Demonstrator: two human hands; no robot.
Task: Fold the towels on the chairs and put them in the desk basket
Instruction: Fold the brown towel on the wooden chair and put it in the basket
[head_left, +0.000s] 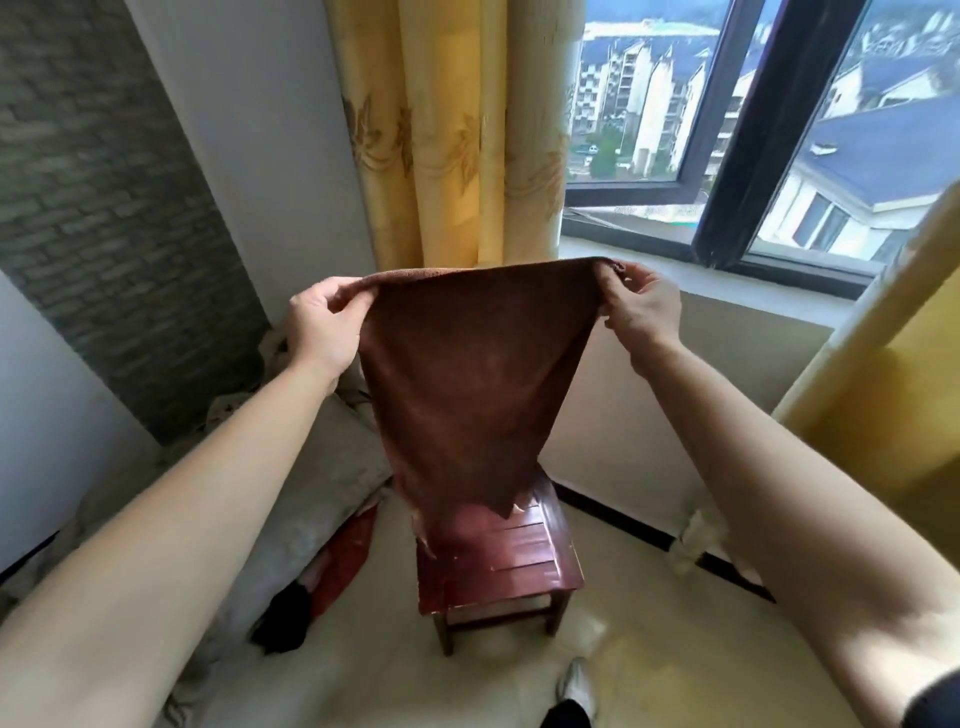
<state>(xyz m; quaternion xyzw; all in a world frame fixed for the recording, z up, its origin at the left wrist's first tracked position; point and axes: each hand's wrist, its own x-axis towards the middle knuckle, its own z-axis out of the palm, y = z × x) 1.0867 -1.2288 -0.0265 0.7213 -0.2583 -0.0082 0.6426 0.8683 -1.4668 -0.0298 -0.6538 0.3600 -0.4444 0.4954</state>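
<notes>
Item one, nearest to us: our two bare forearms reach forward, and between them hangs one brown towel (467, 374), held up in the air at its top edge. Our left hand (324, 325) pinches the top left corner, thumb and curled fingers closed on the cloth; our right hand (641, 306) pinches the top right corner the same way. The top edge runs nearly taut from hand to hand, and the cloth narrows downward to an uneven point. Item two, below and behind the towel: a dark red wooden chair (498, 561) with a slatted seat. The towel's lower tip hangs in front of the seat, and we cannot tell whether it touches; the cloth hides the rear of the chair. Item three: a pale floor (649, 649) carrying the chair, with a light shoe (576, 686) at the bottom edge of view. Item four, left of the chair: grey bedding (311, 493), with a red cloth (348, 545) and a black cloth (283, 618) lying against it. Item five, left wall: grey brick-patterned covering (104, 208). Item six, farther back: a yellow patterned curtain (457, 130) behind the towel, and a second yellow curtain (883, 364) at the right. Item seven, farthest: a dark-framed window (727, 130) above a pale sill (753, 280), showing apartment blocks and blue roofs outside.
</notes>
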